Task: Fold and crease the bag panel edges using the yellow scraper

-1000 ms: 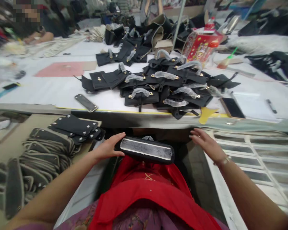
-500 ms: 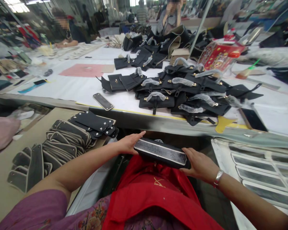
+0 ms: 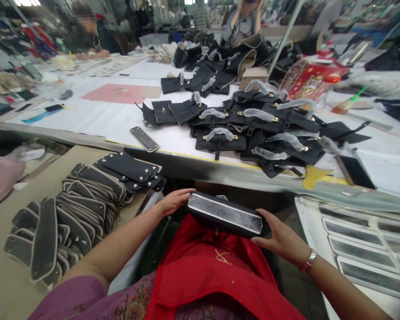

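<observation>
Over my lap, a black handbag [image 3: 200, 216] is held on its side. Its long grey panel with whitish edges faces up toward me, and a bit of plastic-wrapped handle shows behind it. My left hand [image 3: 175, 201] grips the bag's left end, fingers along the top corner and thumb hidden. At the right end, my right hand [image 3: 276, 235] clasps the bag between the thumb below and fingers on the far corner. To the left lie stacked dark base pieces [image 3: 83, 200] with pale edges and studs, beside black panels [image 3: 126, 169] with metal prongs.
Several black bags with wrapped handles [image 3: 220, 133] cover the white table [image 3: 96, 126] ahead. One loose base piece [image 3: 144, 139] lies near its edge, and a phone [image 3: 355, 171] at right. A board with coated strips [image 3: 360, 253] stands right. Two people sit across the table.
The bag has tilted slightly, so more of its grey panel faces me. My left hand has shifted left, its fingers now flatter along the corner. The view has moved a little.
</observation>
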`<state>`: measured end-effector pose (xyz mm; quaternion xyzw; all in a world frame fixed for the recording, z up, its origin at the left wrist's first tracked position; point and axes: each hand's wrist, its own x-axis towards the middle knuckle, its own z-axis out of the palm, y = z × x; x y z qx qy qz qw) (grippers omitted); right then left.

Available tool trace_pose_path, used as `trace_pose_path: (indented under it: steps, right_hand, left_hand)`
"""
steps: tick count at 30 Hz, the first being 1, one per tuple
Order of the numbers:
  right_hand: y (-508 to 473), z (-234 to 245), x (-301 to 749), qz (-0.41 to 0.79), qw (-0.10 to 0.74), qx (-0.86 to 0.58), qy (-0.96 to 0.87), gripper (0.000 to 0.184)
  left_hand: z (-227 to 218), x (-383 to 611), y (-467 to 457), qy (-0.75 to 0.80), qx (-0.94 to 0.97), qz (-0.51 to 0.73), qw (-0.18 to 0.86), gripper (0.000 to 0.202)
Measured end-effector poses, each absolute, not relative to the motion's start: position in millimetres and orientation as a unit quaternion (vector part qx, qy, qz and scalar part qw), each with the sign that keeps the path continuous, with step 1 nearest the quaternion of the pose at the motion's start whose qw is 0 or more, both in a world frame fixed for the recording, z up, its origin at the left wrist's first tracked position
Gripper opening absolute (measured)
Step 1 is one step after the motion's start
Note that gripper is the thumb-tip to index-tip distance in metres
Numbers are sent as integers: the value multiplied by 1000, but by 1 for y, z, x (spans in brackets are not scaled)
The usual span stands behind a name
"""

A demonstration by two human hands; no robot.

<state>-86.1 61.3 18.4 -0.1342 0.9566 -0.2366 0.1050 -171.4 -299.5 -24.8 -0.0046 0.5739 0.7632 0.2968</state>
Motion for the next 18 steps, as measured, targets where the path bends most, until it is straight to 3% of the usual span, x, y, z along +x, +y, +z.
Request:
trace_pose_path:
  steps: [5,11,15,18]
  right_hand:
    - [64,10,-79,-287,116,-108,945,74]
    - [62,8,-78,-277,117,-115,947,72]
    - [60,13,-80,-251,106,-125,954,72]
    - [61,22,-81,-232,93,-158,955,71]
  left_hand:
    - [-30,-172,-281,564,-58,787,244,46]
    - [-23,-182,-280,632,-33,731,255,42]
    - [-12,-181,-286,757,61,613,217,43]
    - [1,-175,-290,849,210,458,158,54]
